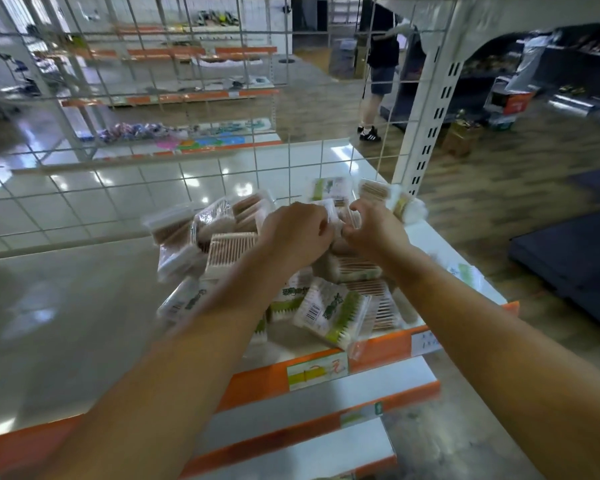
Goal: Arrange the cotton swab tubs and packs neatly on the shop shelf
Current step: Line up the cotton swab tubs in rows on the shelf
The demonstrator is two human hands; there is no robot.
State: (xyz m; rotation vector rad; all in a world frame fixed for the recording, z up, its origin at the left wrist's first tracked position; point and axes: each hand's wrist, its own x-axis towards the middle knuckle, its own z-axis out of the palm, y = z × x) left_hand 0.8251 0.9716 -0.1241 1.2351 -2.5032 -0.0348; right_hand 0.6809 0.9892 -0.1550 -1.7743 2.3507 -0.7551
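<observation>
Cotton swab packs (329, 311) lie heaped at the right end of the shelf (84, 306), against its orange front edge. Left hand (297, 230) and right hand (373, 226) meet over the far side of the heap, fingers curled round a pack (329, 209) (blurred).

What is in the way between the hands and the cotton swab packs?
Nothing visible. Both the left hand and the right hand are already in the heap of cotton swab packs, fingers curled round a pack at the top. The wire grid stands behind the heap.
</observation>
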